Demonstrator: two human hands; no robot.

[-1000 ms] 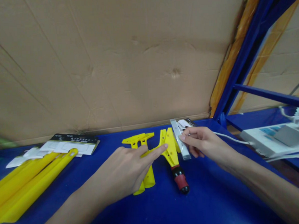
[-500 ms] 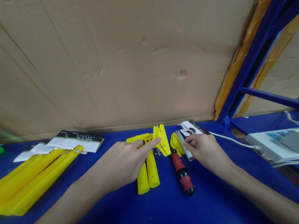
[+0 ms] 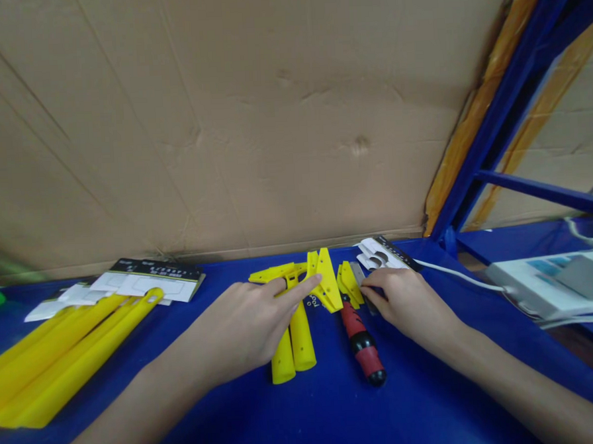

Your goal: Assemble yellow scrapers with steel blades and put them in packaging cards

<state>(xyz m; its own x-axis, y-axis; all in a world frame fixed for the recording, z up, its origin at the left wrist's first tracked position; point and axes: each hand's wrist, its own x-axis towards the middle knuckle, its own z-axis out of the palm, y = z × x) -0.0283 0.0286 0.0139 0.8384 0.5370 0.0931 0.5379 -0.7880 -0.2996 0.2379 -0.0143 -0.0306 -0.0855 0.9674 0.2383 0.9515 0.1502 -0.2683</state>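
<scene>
My left hand lies over a yellow plastic scraper, with its index finger stretched along the flared scraper head and the other fingers curled in. Below it, yellow tubular handles point toward me. On the other side, my right hand is closed in a pinch at a flat grey metal blade, partly hidden by the fingers. Between the hands is a red and black screwdriver. Small yellow scraper parts lie at its tip.
Several long yellow handles with header cards lie on the left of the blue table. Behind the right hand sits a black and white card. A white device with a cable stands at right, near a blue metal frame. Cardboard rises behind.
The metal blade has turned from bright to dark as my right hand shifted slightly left at it. My left hand and the yellow scraper have barely moved.
</scene>
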